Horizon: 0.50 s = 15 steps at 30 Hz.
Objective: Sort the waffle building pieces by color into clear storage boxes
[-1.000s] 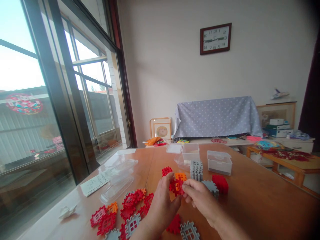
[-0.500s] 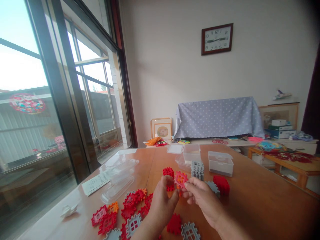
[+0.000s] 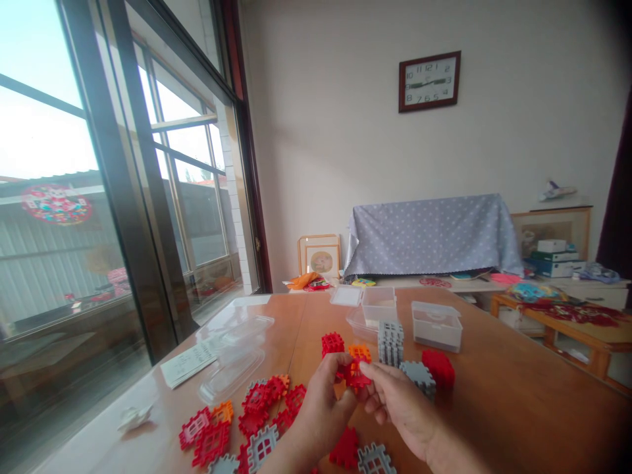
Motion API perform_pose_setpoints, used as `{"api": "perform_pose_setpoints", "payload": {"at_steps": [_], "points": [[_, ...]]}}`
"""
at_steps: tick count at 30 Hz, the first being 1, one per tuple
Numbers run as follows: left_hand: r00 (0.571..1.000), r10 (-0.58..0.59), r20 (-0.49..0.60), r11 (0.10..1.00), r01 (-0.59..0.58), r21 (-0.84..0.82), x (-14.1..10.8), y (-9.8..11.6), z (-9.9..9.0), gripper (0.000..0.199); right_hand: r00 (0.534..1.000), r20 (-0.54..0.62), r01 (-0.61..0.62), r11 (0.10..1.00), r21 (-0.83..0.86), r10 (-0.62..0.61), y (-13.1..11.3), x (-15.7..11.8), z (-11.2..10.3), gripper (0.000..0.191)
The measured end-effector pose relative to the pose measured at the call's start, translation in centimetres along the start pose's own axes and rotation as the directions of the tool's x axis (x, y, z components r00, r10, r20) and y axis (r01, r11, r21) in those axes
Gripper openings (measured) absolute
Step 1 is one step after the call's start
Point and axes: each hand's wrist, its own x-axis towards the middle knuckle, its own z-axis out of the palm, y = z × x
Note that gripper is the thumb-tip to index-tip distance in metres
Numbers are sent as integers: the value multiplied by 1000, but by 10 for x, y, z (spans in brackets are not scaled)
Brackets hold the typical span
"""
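Note:
Between my two hands is a red notched window piece (image 3: pixel 357 376). My right hand (image 3: pixel 392 395) pinches its right side, while the fingers of my left hand (image 3: pixel 330 395) close on its left edge. Just beyond stand an orange window piece (image 3: pixel 359 353) and a red stack (image 3: pixel 332 343). To the right are a tall grey stack (image 3: pixel 390 342), a grey stack (image 3: pixel 418 376) and a red block stack (image 3: pixel 438 369). Loose red, orange and grey pieces (image 3: pixel 212 442) lie left of my left hand, and a grey window piece (image 3: pixel 375 459) lies near the front edge.
Clear plastic boxes (image 3: pixel 436 327) stand at the back of the wooden table (image 3: pixel 498 375). Clear lids (image 3: pixel 232 375), paper sheets (image 3: pixel 188 364) and a crumpled tissue (image 3: pixel 135 417) lie on the left. A wall clock (image 3: pixel 429 81) hangs above a cloth-covered object (image 3: pixel 434 237).
The red piece has tilted and moved slightly down between my hands. My left fingers have come onto it, and the orange piece behind shows more.

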Motion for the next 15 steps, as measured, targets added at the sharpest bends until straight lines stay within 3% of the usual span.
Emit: {"api": "perform_pose_setpoints", "payload": {"at_steps": [5, 10, 15], "points": [[1000, -27, -16, 999, 26, -48, -2, -7, 3, 64, 995, -76, 58, 998, -8, -58, 2, 5, -1, 32], [987, 36, -155, 987, -11, 161, -2, -11, 4, 52, 993, -68, 96, 994, 48, -92, 2, 4, 2, 33], [983, 92, -159, 955, -42, 294, -2, -11, 3, 46, 991, -77, 116, 993, 30, -113, 3, 4, 0, 30]]}}
